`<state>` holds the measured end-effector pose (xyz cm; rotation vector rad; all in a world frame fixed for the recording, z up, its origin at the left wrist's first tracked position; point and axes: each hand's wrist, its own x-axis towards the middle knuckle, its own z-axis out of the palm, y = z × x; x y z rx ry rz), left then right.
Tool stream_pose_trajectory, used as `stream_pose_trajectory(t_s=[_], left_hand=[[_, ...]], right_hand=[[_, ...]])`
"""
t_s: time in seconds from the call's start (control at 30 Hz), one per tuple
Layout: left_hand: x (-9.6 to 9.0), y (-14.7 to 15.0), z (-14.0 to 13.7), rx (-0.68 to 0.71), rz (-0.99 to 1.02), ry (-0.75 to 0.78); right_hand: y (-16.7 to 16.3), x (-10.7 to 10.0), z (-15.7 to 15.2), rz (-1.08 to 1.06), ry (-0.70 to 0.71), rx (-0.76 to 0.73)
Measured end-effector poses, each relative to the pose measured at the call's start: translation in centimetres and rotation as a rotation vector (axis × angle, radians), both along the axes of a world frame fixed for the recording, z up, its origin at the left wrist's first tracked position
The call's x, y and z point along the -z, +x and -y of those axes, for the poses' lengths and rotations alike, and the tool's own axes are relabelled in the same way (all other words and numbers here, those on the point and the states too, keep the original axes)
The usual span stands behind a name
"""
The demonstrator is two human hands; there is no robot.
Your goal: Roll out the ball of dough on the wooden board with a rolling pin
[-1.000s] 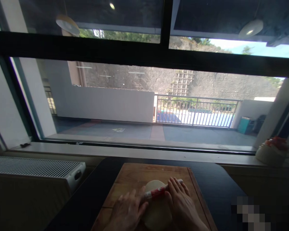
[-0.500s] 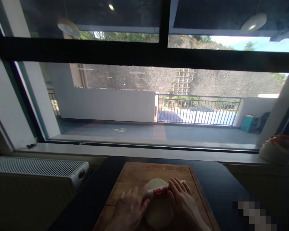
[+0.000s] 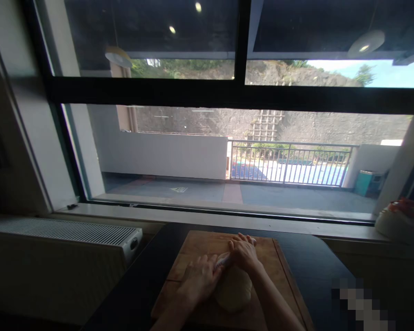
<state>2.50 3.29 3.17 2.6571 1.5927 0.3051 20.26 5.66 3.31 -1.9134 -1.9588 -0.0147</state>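
A flat round of pale dough (image 3: 233, 289) lies on a wooden board (image 3: 269, 285). Across its far part is a slim white rolling pin (image 3: 222, 260), tilted with its right end farther from me; red print showed on it earlier. My left hand (image 3: 202, 273) presses on the near-left end, fingers curled over it. On the far-right end rests my right hand (image 3: 243, 252), its fingers bent over the pin, whose tip shows just past them. Both hands hide much of the pin, and my right forearm passes close to the dough's right edge.
The board sits on a dark table (image 3: 303, 262) below a window sill (image 3: 193, 214). A radiator (image 3: 124, 243) stands at the left. A pale container with an orange-red top (image 3: 400, 220) is on the sill at the right. A blurred patch (image 3: 362, 303) covers the lower right.
Both hands have pushed the rolling pin away from me toward the dough's far edge, and it slants more. More of the dough's near part shows. The camera view has shifted and tilted slightly.
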Motion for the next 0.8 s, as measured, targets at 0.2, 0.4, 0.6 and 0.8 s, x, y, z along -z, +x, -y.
stream_pose_trajectory(t_s=[0.2, 0.4, 0.6, 0.8], left_hand=[[-0.5, 0.8, -0.1, 0.046, -0.061, 0.007], [-1.5, 0.7, -0.5, 0.128, -0.068, -0.039], [-1.3, -0.1, 0.0, 0.117, -0.035, -0.011], [1.6, -0.4, -1.4, 0.079, -0.017, -0.024]], right_hand=[[1.1, 3.3, 9.9, 0.003, 0.157, 0.143], [0.0, 3.3, 12.3, -0.016, 0.124, 0.206], [0.6, 3.8, 11.4, 0.005, 0.105, 0.162], [0.7, 2.7, 3.2, 0.032, 0.083, 0.197]])
